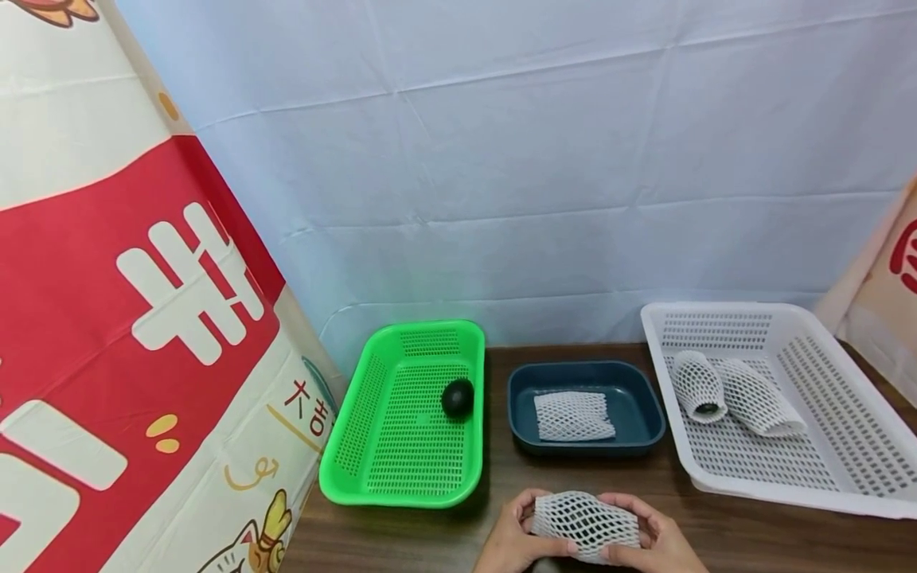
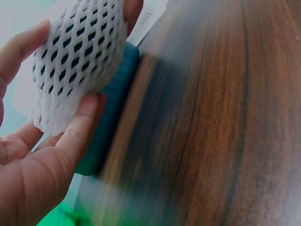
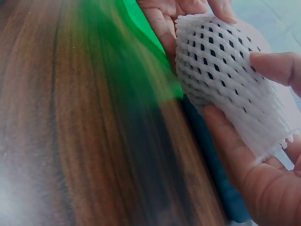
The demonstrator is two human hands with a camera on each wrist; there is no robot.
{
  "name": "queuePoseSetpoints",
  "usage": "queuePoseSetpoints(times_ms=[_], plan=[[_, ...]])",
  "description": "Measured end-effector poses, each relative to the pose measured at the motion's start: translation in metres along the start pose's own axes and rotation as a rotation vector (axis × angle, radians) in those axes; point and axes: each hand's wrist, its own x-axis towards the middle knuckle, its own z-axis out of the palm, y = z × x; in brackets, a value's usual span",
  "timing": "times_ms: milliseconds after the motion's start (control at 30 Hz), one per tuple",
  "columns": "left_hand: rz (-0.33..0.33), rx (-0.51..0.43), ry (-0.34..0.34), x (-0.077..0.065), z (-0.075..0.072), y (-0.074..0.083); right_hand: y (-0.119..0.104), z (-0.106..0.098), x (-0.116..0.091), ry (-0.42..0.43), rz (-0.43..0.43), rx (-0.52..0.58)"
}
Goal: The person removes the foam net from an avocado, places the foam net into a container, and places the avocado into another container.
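A white foam fruit net [image 1: 586, 524] is held level between my two hands near the front of the table. Something dark shows through its mesh, and the net hides what kind of thing it is. My left hand [image 1: 517, 539] grips the net's left end, thumb on the near side. At the right end, my right hand [image 1: 661, 543] holds it the same way. In the left wrist view, the net [image 2: 77, 54] bulges round its contents and narrows toward the left hand. The right wrist view shows the net's [image 3: 225, 70] frayed edge beside the right palm.
Behind the hands sits a dark blue tray [image 1: 637, 447] with a flat foam net [image 1: 573, 415] inside. To the left, a green basket [image 1: 401, 500] contains a dark rounded fruit [image 1: 458, 399]. On the right, a white basket [image 1: 870, 434] holds two net-wrapped items [image 1: 696, 383].
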Motion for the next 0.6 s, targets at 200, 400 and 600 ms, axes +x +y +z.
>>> queuePoseSetpoints(times_ms=[200, 400, 600], plan=[[-0.009, 0.012, 0.003, 0.0, -0.001, -0.005, 0.01, -0.001, 0.003, 0.003, 0.024, 0.036], [-0.051, 0.031, 0.035, 0.0, -0.001, -0.006, 0.018, -0.003, 0.006, -0.01, 0.047, 0.064], [-0.093, 0.105, 0.061, 0.002, -0.002, -0.009, 0.025, -0.004, 0.008, -0.013, 0.05, 0.031]])
